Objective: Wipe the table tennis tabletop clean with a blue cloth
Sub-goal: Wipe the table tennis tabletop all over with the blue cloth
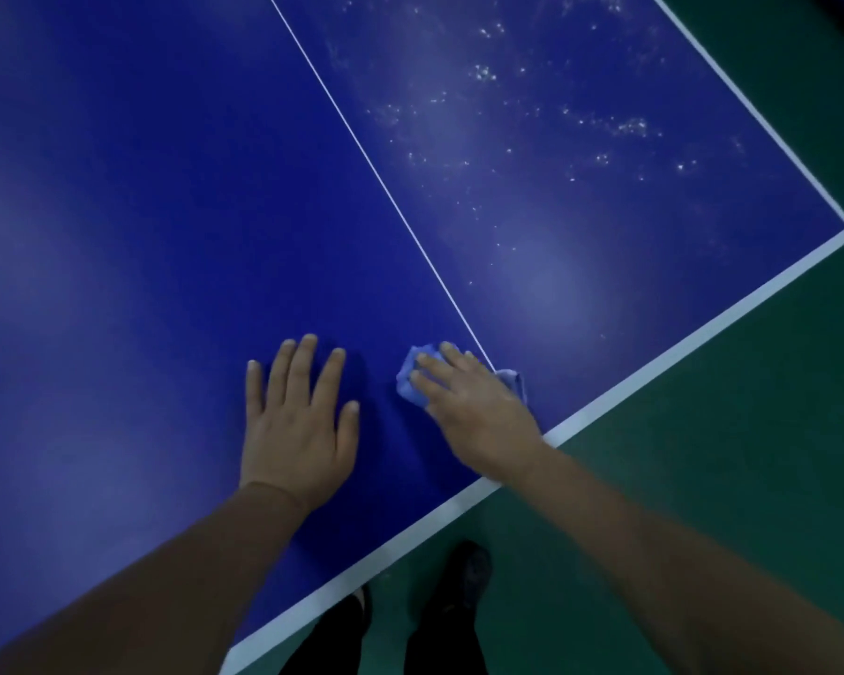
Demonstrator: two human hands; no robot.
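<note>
two hands, one cloth (412,382) (bunched)

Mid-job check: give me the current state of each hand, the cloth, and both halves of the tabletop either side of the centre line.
left hand: flat, fingers spread, resting on the tabletop, holding nothing.
right hand: fingers straight, pressing the cloth down.
blue cloth: bunched under the right hand, beside the centre line, near the table's edge.
left half of tabletop: no spots visible.
right half of tabletop: speckled with white spots, not yet wiped.

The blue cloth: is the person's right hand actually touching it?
Touching. The head view shows the right hand pressing on the blue cloth, cloth bunching out around it.
</note>
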